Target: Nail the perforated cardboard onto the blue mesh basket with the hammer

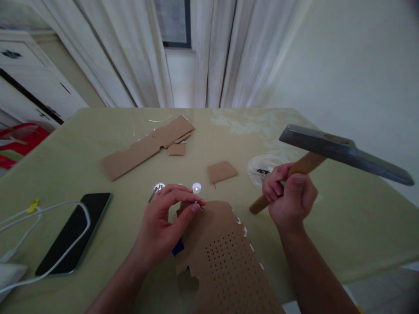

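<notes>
My right hand [291, 196] is wrapped round the wooden handle of a hammer [347, 150], its grey metal head raised above the table. My left hand [166, 218] pinches what looks like a small nail [197, 203] between thumb and forefinger, at the far end of a brown cardboard sheet [212, 222]. Most of the nail is hidden by the fingertips. Rows of small punched holes cover the nearer part of the sheet, and its edges are ragged. Something blue [178, 247] shows from under the sheet's left edge.
Cardboard strips [147, 148] and a loose cardboard piece [222, 171] lie farther back. A clear plastic bag [258, 165] sits behind my right hand. At left are a phone [78, 235] and a white cable [87, 213]. A small white disc [197, 188] lies beyond my left fingers.
</notes>
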`<control>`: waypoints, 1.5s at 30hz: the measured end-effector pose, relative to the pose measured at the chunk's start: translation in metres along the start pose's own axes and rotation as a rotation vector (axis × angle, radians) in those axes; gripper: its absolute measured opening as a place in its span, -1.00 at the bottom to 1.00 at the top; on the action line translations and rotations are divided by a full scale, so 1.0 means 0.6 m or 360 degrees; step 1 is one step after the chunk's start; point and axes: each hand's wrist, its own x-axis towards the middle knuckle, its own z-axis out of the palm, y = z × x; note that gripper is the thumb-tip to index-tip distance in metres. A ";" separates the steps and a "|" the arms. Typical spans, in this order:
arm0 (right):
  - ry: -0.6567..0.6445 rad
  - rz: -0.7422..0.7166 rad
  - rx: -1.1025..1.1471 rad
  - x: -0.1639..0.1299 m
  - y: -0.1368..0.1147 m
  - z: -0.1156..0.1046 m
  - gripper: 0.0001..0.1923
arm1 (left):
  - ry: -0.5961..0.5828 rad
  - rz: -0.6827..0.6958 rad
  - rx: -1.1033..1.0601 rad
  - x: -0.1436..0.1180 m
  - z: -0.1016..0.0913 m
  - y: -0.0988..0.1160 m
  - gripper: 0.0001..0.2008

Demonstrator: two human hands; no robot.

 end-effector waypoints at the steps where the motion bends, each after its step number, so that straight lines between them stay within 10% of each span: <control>1: 0.0003 0.0001 -0.0004 0.000 0.000 0.000 -0.60 | -0.0021 -0.0001 0.0060 -0.001 0.000 -0.001 -0.87; 45: -0.0008 0.0025 -0.0016 -0.003 -0.001 0.002 -0.57 | -0.0151 0.0117 0.0325 0.000 0.005 0.013 -0.84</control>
